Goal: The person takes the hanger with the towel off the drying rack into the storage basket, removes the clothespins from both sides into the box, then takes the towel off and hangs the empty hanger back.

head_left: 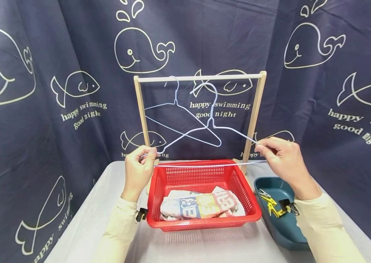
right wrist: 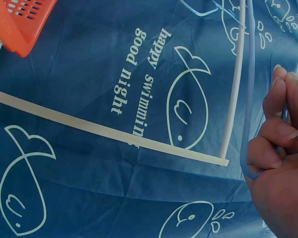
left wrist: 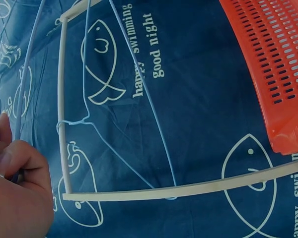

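Note:
Both hands hold a light blue clothes hanger (head_left: 212, 123) up in front of a wooden rack, its hook pointing upward. My left hand (head_left: 139, 166) pinches the hanger's left end between thumb and fingers. At the opposite end, my right hand (head_left: 282, 157) grips the other corner, fingers curled round the wire in the right wrist view. A second blue hanger (head_left: 176, 103) hangs by its hook from the rack's white bar (head_left: 201, 77), toward the left. Below the held hanger, a red basket (head_left: 205, 223) contains folded printed cloth (head_left: 201, 205).
To the right of the basket stands a teal tray (head_left: 287, 233) with several yellow clips (head_left: 270, 205) and a black clip (head_left: 284, 204). The rack's wooden posts (head_left: 253, 117) rise behind the basket. A dark blue curtain (head_left: 185, 40) with whale drawings surrounds the white table (head_left: 205, 248).

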### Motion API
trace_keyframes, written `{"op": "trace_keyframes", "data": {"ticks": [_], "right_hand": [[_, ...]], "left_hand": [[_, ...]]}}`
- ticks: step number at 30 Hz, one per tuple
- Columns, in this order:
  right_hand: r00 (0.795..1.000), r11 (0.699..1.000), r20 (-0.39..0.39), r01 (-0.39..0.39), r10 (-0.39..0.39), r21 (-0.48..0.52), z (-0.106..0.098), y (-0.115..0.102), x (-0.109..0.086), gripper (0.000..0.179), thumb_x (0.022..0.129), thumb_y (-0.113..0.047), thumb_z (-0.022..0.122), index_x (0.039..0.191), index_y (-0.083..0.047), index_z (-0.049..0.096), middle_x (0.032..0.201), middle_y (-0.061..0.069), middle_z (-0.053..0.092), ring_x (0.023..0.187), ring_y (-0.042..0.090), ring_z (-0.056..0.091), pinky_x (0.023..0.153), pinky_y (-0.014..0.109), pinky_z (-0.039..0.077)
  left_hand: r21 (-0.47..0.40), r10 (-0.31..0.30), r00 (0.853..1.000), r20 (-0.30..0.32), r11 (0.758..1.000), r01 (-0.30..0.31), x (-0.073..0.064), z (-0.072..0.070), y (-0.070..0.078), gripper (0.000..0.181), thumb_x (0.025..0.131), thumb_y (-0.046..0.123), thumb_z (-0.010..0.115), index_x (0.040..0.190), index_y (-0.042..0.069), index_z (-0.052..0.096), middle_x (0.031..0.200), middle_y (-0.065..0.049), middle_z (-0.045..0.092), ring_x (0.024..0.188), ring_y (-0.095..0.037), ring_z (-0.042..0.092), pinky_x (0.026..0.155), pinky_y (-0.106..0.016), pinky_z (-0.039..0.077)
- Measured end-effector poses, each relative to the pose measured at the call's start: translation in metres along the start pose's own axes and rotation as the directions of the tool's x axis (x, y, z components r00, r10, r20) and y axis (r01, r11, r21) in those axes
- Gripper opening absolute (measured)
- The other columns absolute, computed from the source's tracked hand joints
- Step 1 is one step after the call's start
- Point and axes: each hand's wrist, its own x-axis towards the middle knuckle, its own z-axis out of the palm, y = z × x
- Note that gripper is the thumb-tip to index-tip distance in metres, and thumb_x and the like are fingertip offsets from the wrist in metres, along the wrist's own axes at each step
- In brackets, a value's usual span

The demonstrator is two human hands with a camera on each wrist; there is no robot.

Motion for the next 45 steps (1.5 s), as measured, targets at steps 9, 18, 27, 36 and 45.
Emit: {"op": "trace_keyframes", "data": {"ticks": [9,18,27,36,45], "right_hand": [[1.0,1.0,-0.015,0.001,-0.001,0.001,-0.001,-0.002,0.001,0.015,0.083,0.002,0.081,0.093,-0.01,0.08,0.08,0.0,0.07,0.065,-0.001,0.047,0.058,0.013,0.037],[1.0,1.0,-0.031,0.003,-0.004,-0.014,-0.005,-0.003,0.0,0.017,0.084,0.003,0.081,0.093,-0.011,0.081,0.079,-0.001,0.071,0.064,-0.002,0.047,0.059,0.013,0.037],[0.999,0.999,-0.042,0.007,-0.009,-0.031,-0.009,0.0,-0.001,0.018,0.082,0.001,0.083,0.095,-0.012,0.081,0.08,-0.002,0.07,0.066,-0.002,0.046,0.061,0.011,0.037],[0.999,0.999,-0.034,0.002,-0.004,-0.053,-0.013,0.003,-0.003,0.017,0.083,0.003,0.082,0.093,-0.011,0.081,0.077,-0.003,0.068,0.066,-0.003,0.044,0.06,0.013,0.036],[0.999,0.997,-0.035,-0.011,0.009,-0.071,-0.022,0.007,-0.004,0.017,0.085,0.003,0.08,0.092,-0.013,0.081,0.074,-0.004,0.064,0.063,-0.004,0.042,0.058,0.015,0.034]], "left_hand": [[0.004,0.02,1.0,0.009,1.0,-0.02,0.001,-0.005,0.013,0.008,0.092,-0.004,0.071,0.086,-0.008,0.074,0.073,-0.018,0.071,0.057,0.002,0.05,0.052,-0.015,0.04],[0.069,0.023,1.0,-0.005,0.997,-0.023,0.002,-0.011,0.013,0.006,0.091,-0.002,0.073,0.097,-0.004,0.074,0.087,-0.017,0.075,0.073,-0.004,0.06,0.059,-0.014,0.044],[0.057,-0.045,0.995,-0.089,0.997,0.05,0.005,-0.013,0.008,0.013,0.093,0.0,0.07,0.105,-0.006,0.072,0.093,-0.02,0.074,0.081,0.0,0.064,0.06,-0.014,0.043],[0.088,-0.079,0.985,-0.153,0.992,0.093,0.009,-0.016,-0.034,0.021,0.095,0.011,0.073,0.116,0.007,0.074,0.099,-0.009,0.075,0.084,-0.003,0.065,0.065,-0.014,0.048],[0.167,-0.105,0.976,-0.188,0.976,0.138,0.015,-0.016,-0.04,0.025,0.094,0.016,0.072,0.118,0.012,0.074,0.105,-0.001,0.077,0.088,-0.006,0.066,0.072,-0.022,0.05]]}}
